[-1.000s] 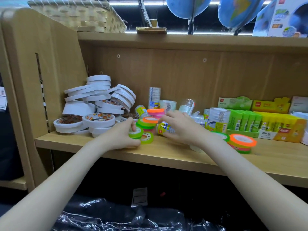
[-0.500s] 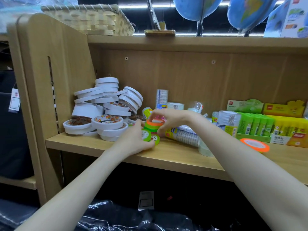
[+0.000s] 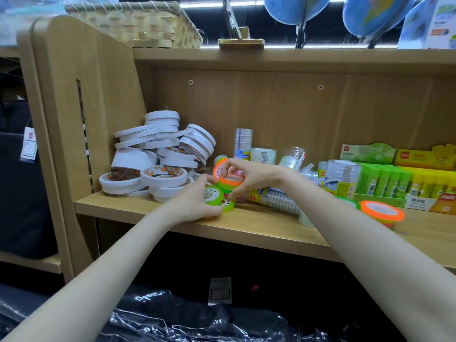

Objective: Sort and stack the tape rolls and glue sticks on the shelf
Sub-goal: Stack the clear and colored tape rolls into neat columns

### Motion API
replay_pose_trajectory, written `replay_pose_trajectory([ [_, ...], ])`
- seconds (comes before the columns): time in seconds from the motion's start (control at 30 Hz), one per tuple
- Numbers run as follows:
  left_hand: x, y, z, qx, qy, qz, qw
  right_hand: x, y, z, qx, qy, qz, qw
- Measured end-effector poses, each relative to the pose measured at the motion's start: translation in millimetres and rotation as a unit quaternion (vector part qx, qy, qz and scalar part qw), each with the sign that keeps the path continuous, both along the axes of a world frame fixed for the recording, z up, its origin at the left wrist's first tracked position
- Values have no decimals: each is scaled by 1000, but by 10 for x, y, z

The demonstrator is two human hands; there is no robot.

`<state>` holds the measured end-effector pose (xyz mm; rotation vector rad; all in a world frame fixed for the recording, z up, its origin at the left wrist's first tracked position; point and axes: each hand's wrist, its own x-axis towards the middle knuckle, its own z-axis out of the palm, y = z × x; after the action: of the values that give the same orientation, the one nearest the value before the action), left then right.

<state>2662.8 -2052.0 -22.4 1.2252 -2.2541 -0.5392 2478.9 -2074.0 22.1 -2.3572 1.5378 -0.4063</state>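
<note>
**Small neon rolls, light and prone to rolling**

Gathered at the middle front of the pale wooden shelf (image 3: pixel 246 225): a cluster of small neon tape rolls. Right hand (image 3: pixel 249 174) curled over the top, fingers and thumb pinching a stack of orange-and-green plastic-cored tape rolls (image 3: pixel 230 181) by its sides. Left hand (image 3: pixel 195 203) curled around two flat green tape rolls (image 3: pixel 216 197) lying low on the board, touching them from the left. Behind and left, a leaning heap of white double-sided tape rolls (image 3: pixel 160 156); to the right, clear tape in shrink-wrapped tubes (image 3: pixel 274 196), a lone orange-topped roll (image 3: pixel 381 212), and green and yellow glue sticks in a cardboard display box (image 3: pixel 399 183).

Probably very light, stiff, hard-edged rings with slick film faces, so easy to lift but likely to slide off one another when stacked. Best taken across the outer rim between thumb and fingers, keeping faces level; squeezing a whole stack from both sides seems safer than lifting from the top roll alone. On edge, apt to roll away; flat, stable.
</note>
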Motion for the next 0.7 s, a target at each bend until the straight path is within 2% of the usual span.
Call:
replay_pose_trajectory([
  [0.1, -13, 3, -1, -2, -4, 5, 1000, -30, 2, -27, -30, -37, -9, 999],
  [0.23, -35, 8, 2, 2, -4, 0, 1000, -230, 97, 92, -94, -134, -38, 986],
  [0.4, -199, 22, -30, -46, -10, 11, 999, -541, 452, 303, -95, -219, -65, 969],
  [0.53, -350, 34, -1, -97, 99, 45, 989, -895, 842, 330, -130, -168, -112, 971],
  [0.6, -465, 66, 82, -112, 148, 25, 982, -1104, 1083, 289, -133, -162, -136, 968],
  [0.7, -785, 203, 226, -148, 168, -31, 974, -1447, 1437, 222, -129, -195, -169, 958],
])
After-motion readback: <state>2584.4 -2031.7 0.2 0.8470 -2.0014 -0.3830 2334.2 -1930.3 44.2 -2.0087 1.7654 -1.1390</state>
